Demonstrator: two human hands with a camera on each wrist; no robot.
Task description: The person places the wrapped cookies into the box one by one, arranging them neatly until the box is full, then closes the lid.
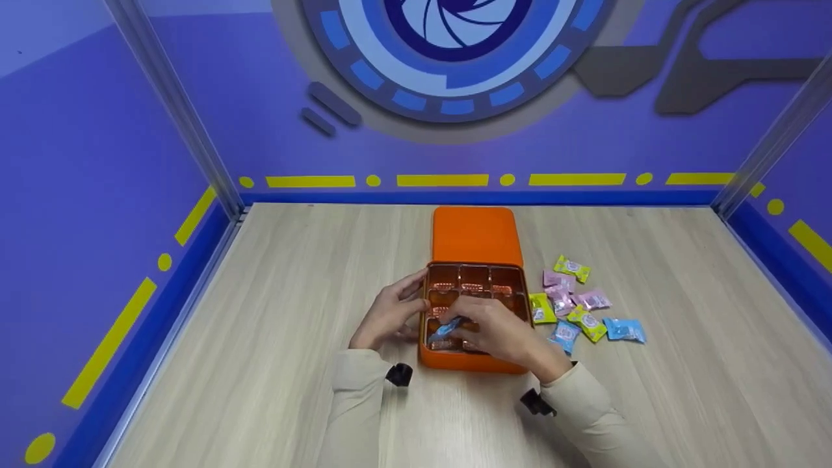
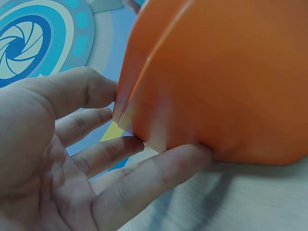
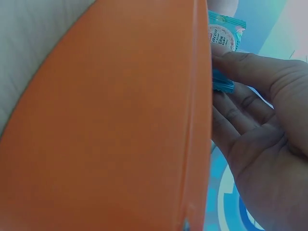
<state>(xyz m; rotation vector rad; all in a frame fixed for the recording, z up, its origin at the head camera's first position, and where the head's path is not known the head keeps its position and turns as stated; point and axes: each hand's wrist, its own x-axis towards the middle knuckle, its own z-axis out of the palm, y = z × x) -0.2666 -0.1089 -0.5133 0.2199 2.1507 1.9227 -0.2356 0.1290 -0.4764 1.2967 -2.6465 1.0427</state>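
Note:
An orange box [image 1: 474,363] holds a clear insert split into several square compartments. My left hand [image 1: 385,316] is at its left side, thumb at the rim and lightly bent fingers resting on the outer wall, as the left wrist view shows. My right hand [image 1: 497,330] reaches over the box and pinches a blue wrapped candy [image 1: 445,329] above the near-left compartment. In the right wrist view the thumb presses on the candy's wrapper [image 3: 222,36], partly hidden behind the orange wall. My right hand covers several compartments, so their contents cannot be seen.
An orange lid [image 1: 476,234] lies flat behind the box. Right of the box is a loose pile of wrapped candies: yellow [image 1: 587,323], pink [image 1: 593,299] and blue [image 1: 624,330]. Printed panels [image 1: 416,156] wall in the wooden table [image 1: 292,286] at the back and sides.

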